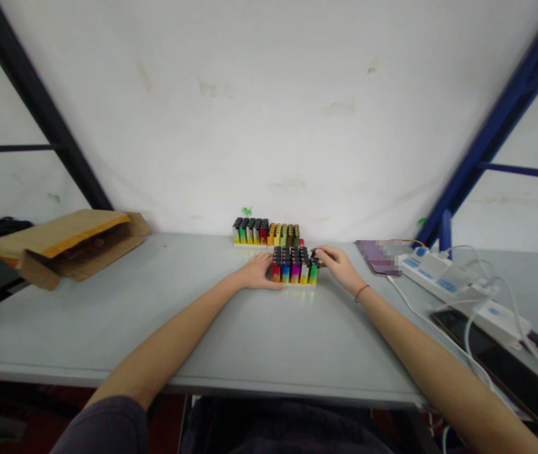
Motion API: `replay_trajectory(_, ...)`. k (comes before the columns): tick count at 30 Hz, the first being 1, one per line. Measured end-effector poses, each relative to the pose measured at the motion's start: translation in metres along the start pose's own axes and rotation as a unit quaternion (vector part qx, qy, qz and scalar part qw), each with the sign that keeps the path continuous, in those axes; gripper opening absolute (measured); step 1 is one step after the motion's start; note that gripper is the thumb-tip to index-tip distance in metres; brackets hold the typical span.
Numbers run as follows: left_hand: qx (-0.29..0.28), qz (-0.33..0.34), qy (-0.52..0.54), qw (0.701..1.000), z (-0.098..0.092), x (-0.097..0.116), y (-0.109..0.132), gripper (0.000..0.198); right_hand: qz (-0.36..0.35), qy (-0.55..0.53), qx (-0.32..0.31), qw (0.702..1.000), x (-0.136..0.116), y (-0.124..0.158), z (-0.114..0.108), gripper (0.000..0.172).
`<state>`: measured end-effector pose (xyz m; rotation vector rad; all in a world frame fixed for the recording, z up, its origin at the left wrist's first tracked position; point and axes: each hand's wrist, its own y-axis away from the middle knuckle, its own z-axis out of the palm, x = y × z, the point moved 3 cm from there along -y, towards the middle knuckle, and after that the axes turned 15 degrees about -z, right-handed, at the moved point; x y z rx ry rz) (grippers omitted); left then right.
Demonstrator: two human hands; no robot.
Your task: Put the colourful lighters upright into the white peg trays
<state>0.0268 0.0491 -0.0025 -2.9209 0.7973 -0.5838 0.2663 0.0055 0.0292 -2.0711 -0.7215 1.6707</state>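
Note:
Several colourful lighters [295,271] with black tops stand upright in rows in a pale tray [301,285] in front of me. My left hand [255,272] is curved around the tray's left side, its thumb along the lower front edge and its fingers behind. At the right end, the thumb and index finger of my right hand [338,265] are closed at the black top of a lighter [315,253]. The other right fingers are partly hidden. Behind this tray, more lighters stand in two groups, one with black tops [250,231] and one with yellowish tops [283,235].
On the grey table [231,340], an open brown paper bag [74,243] lies at the left. A phone [378,257], a white power strip [453,284], a larger dark phone [505,359] and loose white cables are on the right. A white wall [278,126] rises behind.

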Motion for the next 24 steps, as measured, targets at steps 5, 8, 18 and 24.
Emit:
replay_trajectory(5, 0.005, 0.006, -0.003, 1.000, 0.001, 0.000, -0.001, 0.089, -0.008, 0.021, -0.018, 1.000, 0.001, 0.000, -0.001, 0.042)
replay_trajectory(8, 0.004, 0.002, -0.010, 1.000, 0.001, -0.001, -0.001, 0.088, 0.021, 0.038, -0.065, 0.997, 0.006, 0.000, 0.001, 0.047)
replay_trajectory(18, 0.007, -0.004, 0.011, 1.000, 0.001, -0.001, 0.000, 0.089, 0.027, 0.204, -0.040, 0.978, 0.046, -0.020, -0.013, 0.042)
replay_trajectory(24, 0.005, -0.002, 0.005, 1.000, 0.000, 0.003, 0.002, 0.086, -0.093, 0.331, -0.224, 0.912, 0.065, -0.046, 0.010, 0.041)
